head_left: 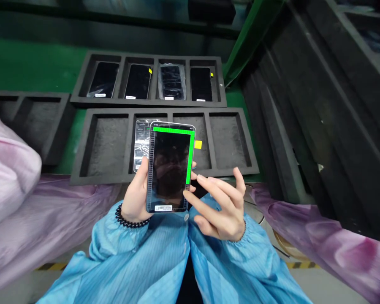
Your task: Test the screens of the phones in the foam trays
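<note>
My left hand [139, 190] is wrapped round a phone [171, 169] held upright above the near foam tray. The phone's screen is dark, with a green band along its top and down most of the right edge. A yellow tab [198, 145] sticks out on its right side. My right hand [221, 202] has its fingers spread, and the index fingertip is at the lower right edge of the screen, just under the green band. Behind the held phone, partly hidden, another phone [141, 143] with a lit screen lies in the near tray's second compartment.
The near foam tray [79, 162] stands in front of me. Beyond it, a second foam tray [223, 90] holds several dark phones. Another tray [58, 126] is at left, beside a co-worker's pink sleeve [12, 156]. Dark foam trays [291, 105] rise at right.
</note>
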A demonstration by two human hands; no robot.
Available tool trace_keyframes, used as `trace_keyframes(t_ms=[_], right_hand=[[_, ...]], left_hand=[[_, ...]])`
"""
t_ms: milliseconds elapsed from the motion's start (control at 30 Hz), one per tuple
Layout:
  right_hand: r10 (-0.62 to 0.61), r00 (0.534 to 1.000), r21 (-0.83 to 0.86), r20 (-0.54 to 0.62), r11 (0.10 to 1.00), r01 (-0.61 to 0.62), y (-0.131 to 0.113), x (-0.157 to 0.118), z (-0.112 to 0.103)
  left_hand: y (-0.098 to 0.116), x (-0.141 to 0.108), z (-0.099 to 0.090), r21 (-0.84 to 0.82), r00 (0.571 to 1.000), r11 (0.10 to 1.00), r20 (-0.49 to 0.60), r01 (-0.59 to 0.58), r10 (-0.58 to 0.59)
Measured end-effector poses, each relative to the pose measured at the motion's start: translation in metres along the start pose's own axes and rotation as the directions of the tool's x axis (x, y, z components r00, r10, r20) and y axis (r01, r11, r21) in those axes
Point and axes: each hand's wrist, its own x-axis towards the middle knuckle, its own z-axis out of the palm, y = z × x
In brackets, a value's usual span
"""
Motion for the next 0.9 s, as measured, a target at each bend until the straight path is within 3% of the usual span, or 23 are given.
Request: trace_keyframes(t_ms=[233,400,700,900], right_hand=[[-0.065,0.997,0.083,0.032,0.995,0.063,-0.006,-0.019,-0.004],[-0.094,0.994,0.084,0.049,0.992,0.090,-0.005,-0.016,0.002],[-0.181,0.981,0.176,0.070,0.970,0.167,-0.015,0.004,0.025],[-0.291,0.951,0.256,0.100,0.932,0.258,-0.010,0.012,0.027]], left_hand=[[0.002,-0.001,-0.006,0.039,0.994,0.999,-0.109,-0.020,0.024],[0.002,0.000,-0.005,0.012,0.988,0.999,-0.146,-0.045,0.046],[-0.001,-0.002,0.000,-0.038,0.993,0.994,-0.060,0.100,-0.102],[-0.006,-0.006,-0.015,-0.091,0.973,0.971,0.088,0.220,-0.212]])
